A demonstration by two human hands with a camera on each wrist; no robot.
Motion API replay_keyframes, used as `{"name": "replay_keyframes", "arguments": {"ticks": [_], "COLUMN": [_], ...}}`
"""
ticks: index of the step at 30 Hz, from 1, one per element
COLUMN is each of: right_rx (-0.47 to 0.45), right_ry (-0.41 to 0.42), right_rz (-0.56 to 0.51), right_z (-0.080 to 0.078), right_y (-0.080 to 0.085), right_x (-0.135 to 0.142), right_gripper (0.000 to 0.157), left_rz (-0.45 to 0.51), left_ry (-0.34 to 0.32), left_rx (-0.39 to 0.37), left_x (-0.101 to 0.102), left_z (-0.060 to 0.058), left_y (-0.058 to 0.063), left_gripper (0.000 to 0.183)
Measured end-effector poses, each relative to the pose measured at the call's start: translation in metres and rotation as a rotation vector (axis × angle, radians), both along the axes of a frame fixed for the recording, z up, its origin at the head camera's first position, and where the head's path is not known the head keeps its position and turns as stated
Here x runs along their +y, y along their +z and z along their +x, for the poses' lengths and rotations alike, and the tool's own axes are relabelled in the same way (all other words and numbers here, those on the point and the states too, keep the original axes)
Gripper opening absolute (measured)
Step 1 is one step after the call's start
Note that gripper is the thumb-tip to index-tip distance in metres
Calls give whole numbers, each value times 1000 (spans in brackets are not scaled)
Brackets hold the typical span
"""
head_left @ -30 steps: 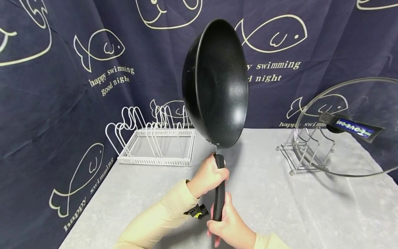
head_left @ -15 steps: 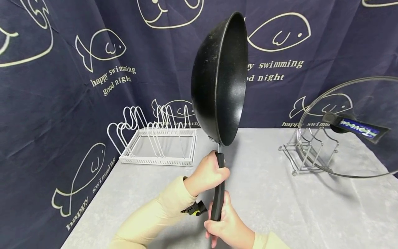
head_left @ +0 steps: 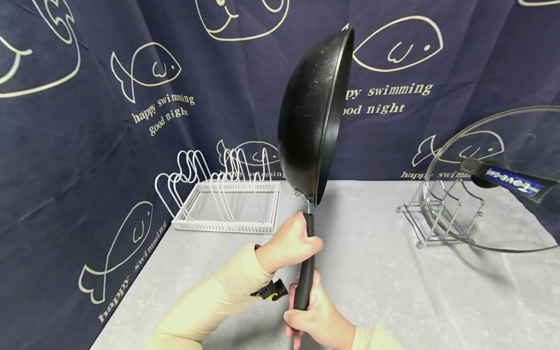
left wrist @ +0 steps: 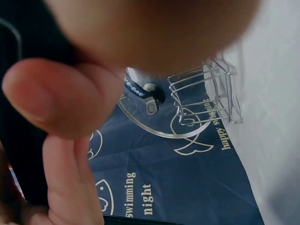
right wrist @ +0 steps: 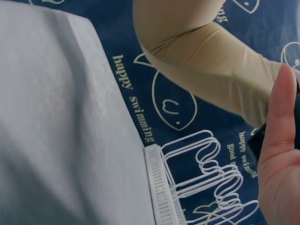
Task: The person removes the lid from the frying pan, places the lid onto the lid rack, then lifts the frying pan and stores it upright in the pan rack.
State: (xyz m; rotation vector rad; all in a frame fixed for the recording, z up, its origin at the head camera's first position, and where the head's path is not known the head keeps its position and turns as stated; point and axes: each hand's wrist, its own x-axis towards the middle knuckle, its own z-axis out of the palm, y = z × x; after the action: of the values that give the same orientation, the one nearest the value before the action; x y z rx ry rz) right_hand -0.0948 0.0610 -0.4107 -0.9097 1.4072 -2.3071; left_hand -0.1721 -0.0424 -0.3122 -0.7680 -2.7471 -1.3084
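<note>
A black wok stands upright in the air over the table in the head view, its handle down and its scuffed outer side mostly facing me. My left hand grips the upper part of the black handle, close under the pan's rivets. Lower down, my right hand holds the handle's end, its thumb across it. In the left wrist view the left hand's thumb lies against the dark handle. The right wrist view catches part of the right hand at its edge.
A white wire rack stands on the grey table at the back left. On the right, a glass lid with a black knob leans upright in a small chrome rack. A dark blue fish-print cloth hangs behind.
The wok has turned about its handle, so its inside has swung out of sight and its outer side shows. Both hands keep hold, shifting slightly left.
</note>
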Motion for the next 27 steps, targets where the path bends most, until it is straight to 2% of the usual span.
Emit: {"name": "replay_keyframes", "arguments": {"ticks": [6,10,17,27], "right_rx": [37,48,35,26], "right_ry": [-4,18,47,72], "right_rz": [22,12,3,15], "right_z": [-7,-10,-9,-8], "right_y": [-4,-7,-4,5], "right_x": [-5,-7,-10,-13], "right_gripper": [49,49,49,49], "left_rz": [-32,-51,-62,-42], "left_ry": [51,62,108,116], "left_rx": [-1,-8,-32,-28], "left_x": [-6,-9,-14,-19], "left_z": [2,3,6,8], "left_y": [2,3,6,12], "left_gripper": [16,17,18,16]}}
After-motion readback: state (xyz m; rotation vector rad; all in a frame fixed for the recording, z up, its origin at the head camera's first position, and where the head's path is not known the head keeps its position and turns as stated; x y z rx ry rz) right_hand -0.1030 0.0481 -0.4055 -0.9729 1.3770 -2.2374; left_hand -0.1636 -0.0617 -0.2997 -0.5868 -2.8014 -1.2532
